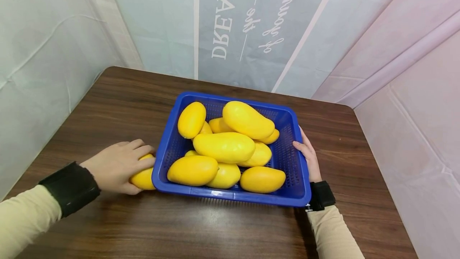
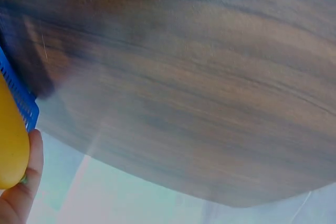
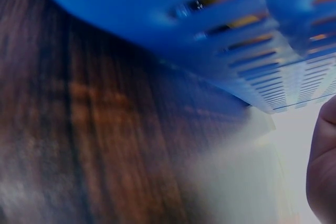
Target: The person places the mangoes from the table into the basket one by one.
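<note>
A blue plastic basket (image 1: 230,196) stands on the brown wooden table (image 1: 201,227), filled with several yellow mangoes (image 1: 224,147). My left hand (image 1: 115,167) lies over one more mango (image 1: 143,178) on the table, tight against the basket's left wall, with the fingers curled round it. In the left wrist view that mango (image 2: 10,145) shows at the left edge beside the basket (image 2: 20,97), with a fingertip (image 2: 23,192) under it. My right hand (image 1: 308,158) holds the basket's right rim, thumb on top and the other fingers hidden. The right wrist view shows the basket's slotted wall (image 3: 247,45) from below.
Pale fabric walls (image 1: 57,51) close in the table at the back and on both sides, and the back one carries mirrored lettering (image 1: 224,23). Bare tabletop lies to the left, behind and in front of the basket. The table's right edge (image 1: 381,171) runs close to my right hand.
</note>
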### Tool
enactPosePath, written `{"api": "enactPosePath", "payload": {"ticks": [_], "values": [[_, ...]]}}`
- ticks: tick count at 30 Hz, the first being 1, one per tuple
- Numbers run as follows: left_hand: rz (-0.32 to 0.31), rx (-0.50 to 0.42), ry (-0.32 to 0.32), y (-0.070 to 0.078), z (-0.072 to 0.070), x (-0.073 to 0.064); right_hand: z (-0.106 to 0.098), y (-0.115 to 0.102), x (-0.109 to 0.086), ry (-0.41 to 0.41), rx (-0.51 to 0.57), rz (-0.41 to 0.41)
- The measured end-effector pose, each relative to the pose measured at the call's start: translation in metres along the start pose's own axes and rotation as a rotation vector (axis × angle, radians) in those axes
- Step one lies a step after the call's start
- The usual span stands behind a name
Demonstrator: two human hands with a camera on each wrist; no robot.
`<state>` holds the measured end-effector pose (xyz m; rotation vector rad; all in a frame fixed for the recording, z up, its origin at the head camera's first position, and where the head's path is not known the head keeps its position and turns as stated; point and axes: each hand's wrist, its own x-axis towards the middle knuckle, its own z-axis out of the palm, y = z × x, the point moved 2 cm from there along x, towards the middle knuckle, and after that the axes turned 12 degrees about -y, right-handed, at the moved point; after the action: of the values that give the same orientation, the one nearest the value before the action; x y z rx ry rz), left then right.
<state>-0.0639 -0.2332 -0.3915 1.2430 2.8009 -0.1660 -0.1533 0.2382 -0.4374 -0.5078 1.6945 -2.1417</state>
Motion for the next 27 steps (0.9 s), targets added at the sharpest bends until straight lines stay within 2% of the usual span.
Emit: {"api": "enactPosePath", "payload": {"ticks": [4, 11, 17, 27], "values": [[0.016, 0.028, 0.028, -0.003, -0.004, -0.002, 0.0, 0.0, 0.0, -0.004, -0.001, -0.002], [0.036, 0.01, 0.021, -0.007, -0.014, -0.009, 0.0, 0.0, 0.0, -0.009, 0.0, -0.004], [0.094, 0.038, 0.03, -0.006, -0.02, -0.013, -0.001, 0.0, -0.001, -0.015, -0.005, 0.001], [0.187, 0.021, 0.106, 0.001, -0.028, -0.015, -0.001, 0.001, -0.001, -0.009, 0.006, 0.003]]}}
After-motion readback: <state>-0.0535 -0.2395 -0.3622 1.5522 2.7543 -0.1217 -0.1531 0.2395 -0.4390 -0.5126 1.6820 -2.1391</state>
